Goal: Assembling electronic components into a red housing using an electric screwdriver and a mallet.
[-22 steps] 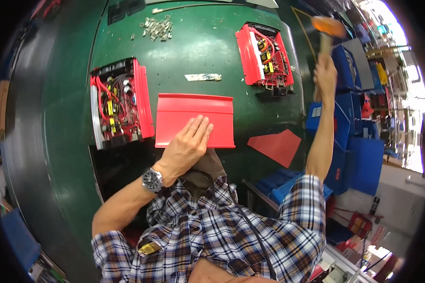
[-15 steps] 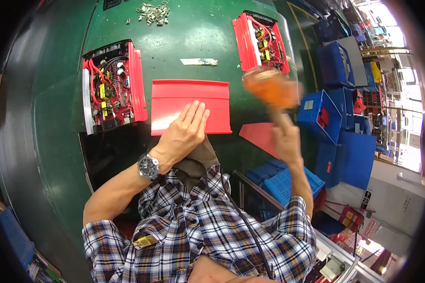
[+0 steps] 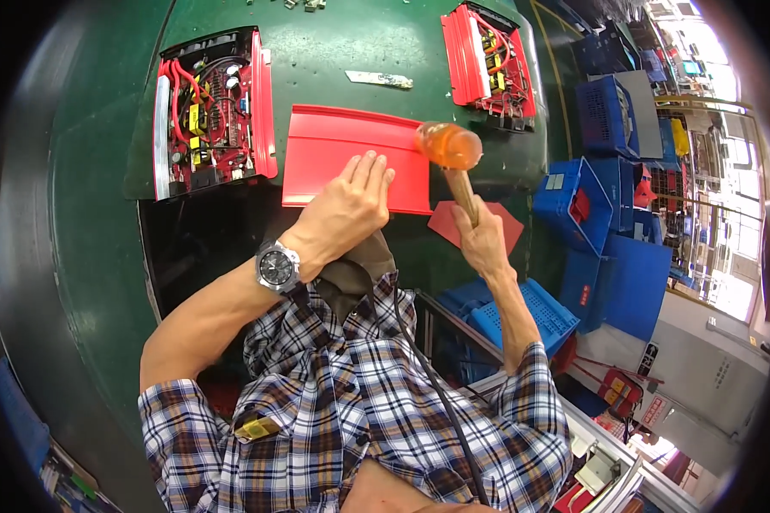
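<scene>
A red metal panel (image 3: 316, 162) with raised long edges lies on the green bench in front of me. My left hand (image 3: 344, 205) rests flat on its near part, fingers stretched out and close together. In my right hand (image 3: 484, 238) is a mallet (image 3: 450, 146) with an amber, see-through head and a wooden handle, gripped near the handle's lower end. The mallet's head is at the panel's right edge; whether it touches cannot be told. Beneath my right hand lies a flat red piece (image 3: 500, 224) with slanted corners.
Red-sided electronic units with open tops, one at the left (image 3: 210, 115) and one at the far right (image 3: 492, 64), flank the panel. A pale strip-like blade (image 3: 379, 79) lies beyond it. Small metal clips (image 3: 310, 4) sit at the far edge. Blue bins (image 3: 576, 205) stand at the right.
The mallet has swung left and down from the right to the panel's right edge. The panel now lies slightly tilted, its right end nearer me. My left hand stays on it.
</scene>
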{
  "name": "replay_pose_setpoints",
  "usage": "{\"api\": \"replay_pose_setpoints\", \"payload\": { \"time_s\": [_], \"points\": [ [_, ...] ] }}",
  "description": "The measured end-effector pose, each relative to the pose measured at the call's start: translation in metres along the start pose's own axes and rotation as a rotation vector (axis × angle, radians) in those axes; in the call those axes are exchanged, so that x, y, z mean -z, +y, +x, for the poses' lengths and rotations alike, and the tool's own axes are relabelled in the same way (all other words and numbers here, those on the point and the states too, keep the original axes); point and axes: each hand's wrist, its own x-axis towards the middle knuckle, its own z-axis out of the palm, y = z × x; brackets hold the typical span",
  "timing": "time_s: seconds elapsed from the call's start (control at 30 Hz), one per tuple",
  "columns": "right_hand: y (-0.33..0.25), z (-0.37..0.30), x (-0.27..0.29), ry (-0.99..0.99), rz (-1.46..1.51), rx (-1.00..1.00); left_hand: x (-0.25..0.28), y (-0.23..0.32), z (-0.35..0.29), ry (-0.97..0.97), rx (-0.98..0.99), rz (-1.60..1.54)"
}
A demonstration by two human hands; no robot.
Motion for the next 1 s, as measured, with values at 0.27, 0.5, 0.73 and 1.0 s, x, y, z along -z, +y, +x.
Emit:
{"api": "replay_pose_setpoints", "payload": {
  "time_s": [0.27,0.5,0.73,1.0],
  "points": [
    [-0.013,0.009,0.01,0.018,0.003,-0.083,0.001,-0.004,-0.005,-0.089,0.062,-0.02],
    [0.013,0.006,0.007,0.188,0.027,0.202,0.003,-0.001,0.004,-0.028,0.024,-0.017],
    [-0.001,0.015,0.014,-0.071,-0.132,0.023,0.002,0.002,-0.001,-0.015,0.059,-0.029],
    [0.002,0.005,0.029,0.504,0.673,0.318,0.003,-0.001,-0.002,0.005,0.034,-0.025]
  ]
}}
